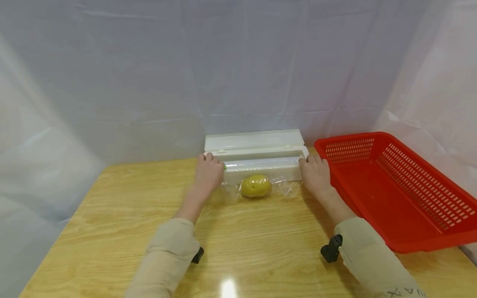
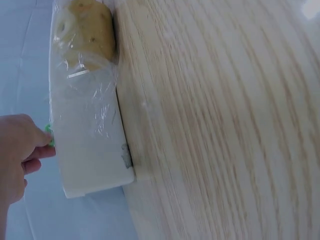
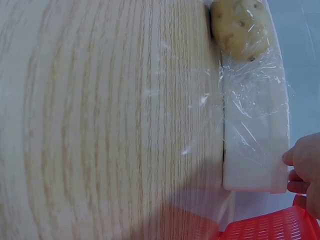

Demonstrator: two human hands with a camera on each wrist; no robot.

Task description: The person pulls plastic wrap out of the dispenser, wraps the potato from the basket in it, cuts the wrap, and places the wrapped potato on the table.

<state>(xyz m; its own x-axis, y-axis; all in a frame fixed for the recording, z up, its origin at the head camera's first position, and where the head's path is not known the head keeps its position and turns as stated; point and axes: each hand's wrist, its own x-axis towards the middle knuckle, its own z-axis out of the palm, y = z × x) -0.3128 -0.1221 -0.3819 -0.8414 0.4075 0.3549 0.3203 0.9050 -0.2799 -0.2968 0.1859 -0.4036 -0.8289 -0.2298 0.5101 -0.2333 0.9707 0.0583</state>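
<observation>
A white cling film box (image 1: 263, 173) stands on the table with its lid (image 1: 257, 141) raised behind it and a film roll (image 1: 267, 162) inside. Against its front lies a potato (image 1: 256, 186) covered by clear film, which spreads out on either side. My left hand (image 1: 209, 171) is at the box's left end; in the left wrist view its thumb and finger pinch a small green slider (image 2: 49, 135) on the upper edge. At the opposite end, my right hand (image 1: 315, 173) grips the box rim, its thumb on the front edge. Its other fingertips are partly hidden.
A red plastic basket (image 1: 376, 198) with slotted walls stands close by my right forearm. The wooden table (image 1: 257, 244) runs toward me, and a pale sheet (image 1: 238, 74) hangs behind the box.
</observation>
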